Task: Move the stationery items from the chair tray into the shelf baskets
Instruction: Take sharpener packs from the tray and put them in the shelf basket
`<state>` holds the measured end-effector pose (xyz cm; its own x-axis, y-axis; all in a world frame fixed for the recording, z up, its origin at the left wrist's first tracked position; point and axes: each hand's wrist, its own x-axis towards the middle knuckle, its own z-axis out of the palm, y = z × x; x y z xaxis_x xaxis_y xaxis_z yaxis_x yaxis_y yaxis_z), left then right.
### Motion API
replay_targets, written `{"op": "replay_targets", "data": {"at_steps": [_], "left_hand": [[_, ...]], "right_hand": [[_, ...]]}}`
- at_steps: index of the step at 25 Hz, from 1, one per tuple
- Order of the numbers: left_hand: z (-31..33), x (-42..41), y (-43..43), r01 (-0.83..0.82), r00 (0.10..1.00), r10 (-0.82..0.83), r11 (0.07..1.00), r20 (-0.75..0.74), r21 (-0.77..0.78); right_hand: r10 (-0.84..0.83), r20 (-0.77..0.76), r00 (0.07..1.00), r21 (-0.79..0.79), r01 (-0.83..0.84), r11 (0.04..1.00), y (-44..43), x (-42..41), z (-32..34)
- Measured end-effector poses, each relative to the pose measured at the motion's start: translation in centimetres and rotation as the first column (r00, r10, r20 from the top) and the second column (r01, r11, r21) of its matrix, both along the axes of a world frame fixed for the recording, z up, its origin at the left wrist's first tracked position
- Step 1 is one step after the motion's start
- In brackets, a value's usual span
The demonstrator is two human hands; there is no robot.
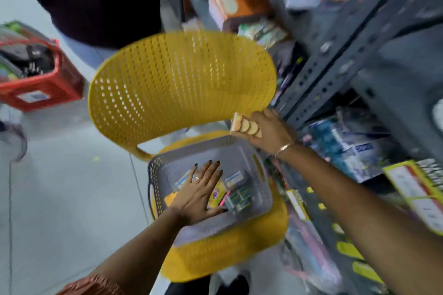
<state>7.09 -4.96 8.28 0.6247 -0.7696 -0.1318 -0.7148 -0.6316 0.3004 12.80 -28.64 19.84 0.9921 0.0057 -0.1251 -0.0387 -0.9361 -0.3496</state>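
A grey perforated tray (260,195) sits on the seat of a yellow plastic chair (182,84). Several small stationery packs lie in it, among them a yellow packet (217,195) and a green-and-white pack (238,197). My left hand (200,193) lies flat inside the tray, fingers spread over the items, holding nothing. My right hand (269,130) is raised above the tray's far right corner, shut on a small orange-and-white box (245,126), close to the grey metal shelf upright (335,62).
The metal shelf on the right carries orange boxes (237,6), plastic-wrapped packs (347,148) and yellow-edged trays (417,189). Another person in dark clothing (96,0) stands behind the chair. A red basket (36,74) full of goods rests on the floor at left.
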Motion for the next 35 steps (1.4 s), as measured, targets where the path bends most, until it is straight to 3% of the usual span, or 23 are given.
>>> {"op": "replay_targets", "data": {"at_steps": [7, 13, 18, 23, 35], "left_hand": [[12.8, 6.7, -7.8, 0.150, 0.954, -0.118, 0.984, 0.275, -0.100], [21.8, 7.6, -18.0, 0.372, 0.849, -0.281, 0.919, 0.448, -0.131], [24.5, 7.5, -24.7, 0.476, 0.792, -0.402, 0.878, 0.459, -0.052], [22.8, 8.1, -27.6, 0.499, 0.826, -0.453, 0.865, 0.335, -0.061], [21.9, 7.9, -28.1, 0.495, 0.808, -0.418, 0.864, 0.415, -0.095]], "right_hand": [[-0.153, 0.152, 0.976, 0.064, 0.145, 0.987, -3.4, -4.3, 20.2], [-0.381, 0.278, 0.882, 0.068, 0.377, 0.923, -10.0, -11.1, 30.2], [-0.594, 0.191, 0.781, 0.000, 0.605, 0.796, -16.1, -18.2, 30.7], [-0.722, 0.046, 0.690, -0.060, 0.723, 0.688, -19.0, -24.1, 26.4], [-0.732, -0.126, 0.670, -0.239, 0.695, 0.678, -19.6, -25.5, 22.2]]}}
